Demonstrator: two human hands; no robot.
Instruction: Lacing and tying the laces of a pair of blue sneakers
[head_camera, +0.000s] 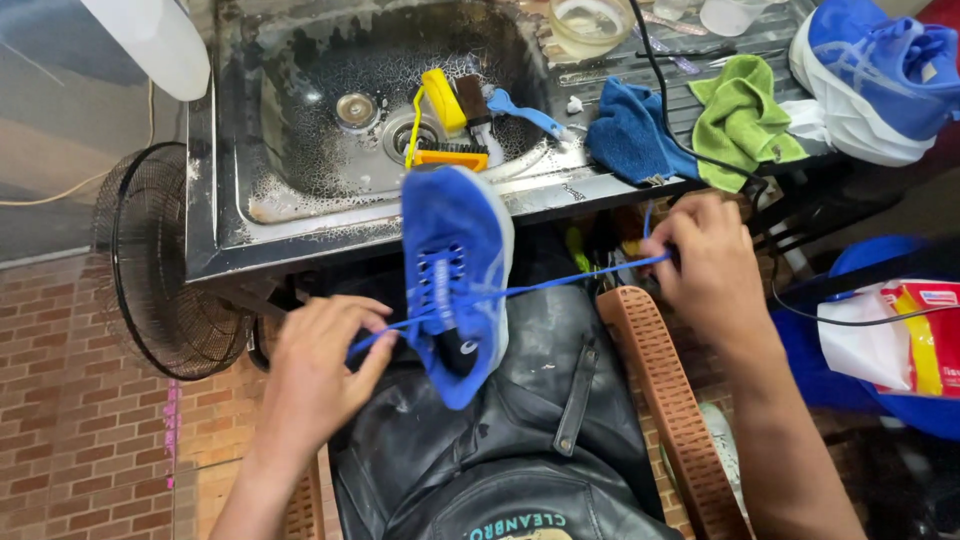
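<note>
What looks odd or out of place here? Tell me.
Nothing looks spilled or broken. The sink is filmed with dried suds, with brushes lying round the drain. The blue shoe on the lap is half-laced: left hand and right hand pull its lace taut sideways.

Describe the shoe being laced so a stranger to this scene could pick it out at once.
Start at the metal sink at the top of the view; just below its front edge, over a black apron, sits the blue shoe. Its blue lace is pulled taut between the left hand and right hand. The other blue shoe lies on the counter, untouched.
</note>
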